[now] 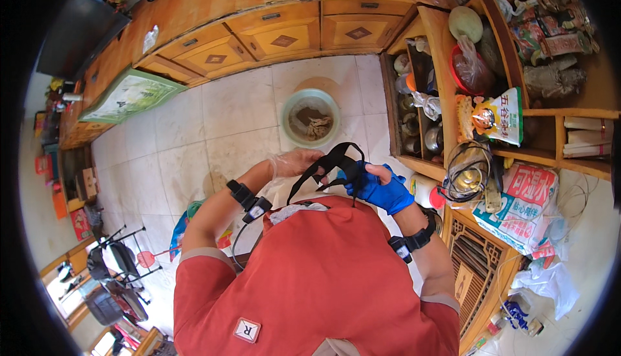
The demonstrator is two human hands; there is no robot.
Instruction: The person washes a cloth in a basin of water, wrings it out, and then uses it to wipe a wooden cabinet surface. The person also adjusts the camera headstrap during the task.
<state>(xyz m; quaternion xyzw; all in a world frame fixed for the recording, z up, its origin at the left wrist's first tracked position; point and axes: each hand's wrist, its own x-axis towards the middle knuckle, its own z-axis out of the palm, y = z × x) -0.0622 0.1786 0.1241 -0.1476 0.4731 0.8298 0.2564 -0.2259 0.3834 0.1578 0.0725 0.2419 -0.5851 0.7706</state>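
My left hand [297, 163], in a clear plastic glove, is at the near end of a black fabric strap [335, 159], its fingers partly hidden by the loops. On the other side, my right hand [381, 188] grips the same strap. It wears a blue glove with the thumb bare. The strap hangs in loose loops above the red garment [335, 268] on my torso. Beyond both hands a pale green basin [286, 123] stands on the floor. In it are murky water and a wet, brownish cloth [319, 127].
Wooden cabinets [281, 30] line the far side over a tiled floor [237, 108]. To my right, an open wooden shelf [439, 74] holds bags and jars. Close to my right forearm are a white bottle with a red cap [427, 192] and coiled cable [465, 171]. A folding chair [121, 259] stands left.
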